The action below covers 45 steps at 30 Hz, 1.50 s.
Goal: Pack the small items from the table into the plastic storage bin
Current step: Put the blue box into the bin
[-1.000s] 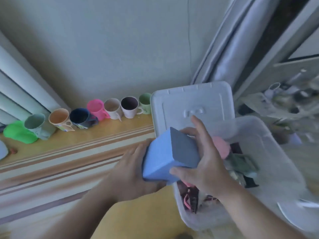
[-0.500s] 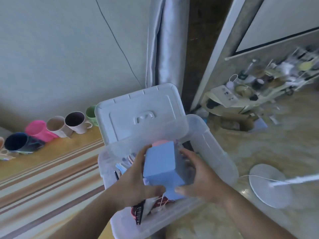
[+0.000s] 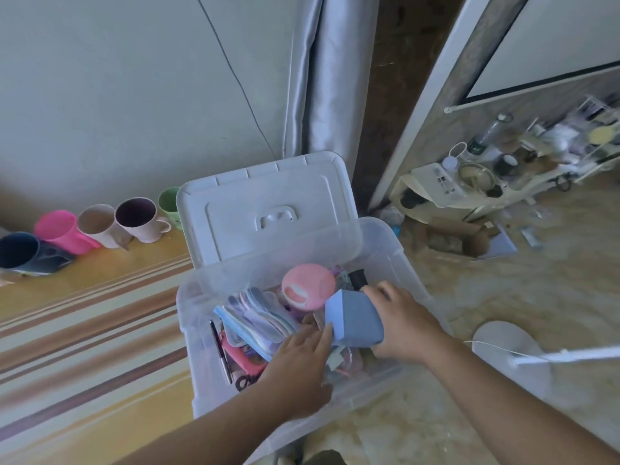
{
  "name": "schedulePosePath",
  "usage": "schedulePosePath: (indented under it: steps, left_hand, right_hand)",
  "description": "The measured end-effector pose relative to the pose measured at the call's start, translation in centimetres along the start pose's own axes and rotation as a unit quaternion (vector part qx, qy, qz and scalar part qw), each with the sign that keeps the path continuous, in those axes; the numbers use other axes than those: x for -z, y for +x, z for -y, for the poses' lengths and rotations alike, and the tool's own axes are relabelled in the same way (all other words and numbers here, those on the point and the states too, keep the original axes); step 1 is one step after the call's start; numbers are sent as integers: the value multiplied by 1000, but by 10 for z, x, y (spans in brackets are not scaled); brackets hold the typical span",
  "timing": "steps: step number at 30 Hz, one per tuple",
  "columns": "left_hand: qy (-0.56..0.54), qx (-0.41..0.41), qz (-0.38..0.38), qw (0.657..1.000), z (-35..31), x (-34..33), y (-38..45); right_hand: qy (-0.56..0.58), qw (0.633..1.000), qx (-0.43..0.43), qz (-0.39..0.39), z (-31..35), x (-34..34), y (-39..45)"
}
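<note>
Blue box (image 3: 355, 317) lay tilted inside the clear bin (image 3: 396, 250), the right hand (image 3: 407, 325) wrapped round its end, the left hand (image 3: 298, 360) flat-fingered steadying its corner, seemingly wedging it among the clutter.

The right hand (image 3: 404, 325) covers the far end of the blue box (image 3: 354, 322), and its fingertips sink out of sight behind it. The left hand (image 3: 297, 367) hides the bin's (image 3: 198, 360) contents beneath its palm. The dark mug (image 3: 16, 251) is clipped by the left edge. The shelf clutter (image 3: 503, 162) blurs beyond telling.
</note>
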State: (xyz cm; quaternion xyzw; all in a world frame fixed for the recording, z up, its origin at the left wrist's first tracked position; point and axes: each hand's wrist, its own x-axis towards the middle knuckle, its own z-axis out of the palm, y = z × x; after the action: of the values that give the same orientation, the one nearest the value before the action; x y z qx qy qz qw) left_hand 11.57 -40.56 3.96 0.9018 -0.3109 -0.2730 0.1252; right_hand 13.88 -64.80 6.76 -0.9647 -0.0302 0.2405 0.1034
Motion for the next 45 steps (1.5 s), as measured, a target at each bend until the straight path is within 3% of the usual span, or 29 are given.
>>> schedulePosePath:
  steps: [6,10,14,17,21,25,29,34,39,41,45]
  left_hand:
    - [-10,-14,-44,999,0,-3,9]
    - [-60,4,-133,989,4,19,38]
    - [-84,32,-129,988,11,43,72]
    - [-87,56,-122,987,23,43,94]
    - [-67,55,-80,993,35,28,108]
    - [-31,14,-69,997,34,20,105]
    - [-3,-24,-77,997,31,18,94]
    - [42,-26,-115,992,48,22,53]
    - [68,12,-188,980,100,49,-31]
    - [64,69,-228,969,131,55,-80]
    - [-6,225,-303,926,204,46,-201]
  right_hand:
    - [-69,990,-65,-103,9,-5,-12]
    - [-41,975,-140,-170,17,-6,-1]
    - [-72,957,-154,-234,23,-5,21]
    - [-53,966,-154,-200,24,-6,33]
    - [-3,985,-144,-99,13,-18,20]
    - [2,976,-148,-157,4,-35,2]
    - [15,977,-155,-143,3,-31,10]
    - [-19,985,-53,-163,19,-31,6]
    - [23,984,89,-153,106,-31,12]
    - [40,982,129,-134,150,-31,20]
    - [59,954,242,-169,248,-43,38]
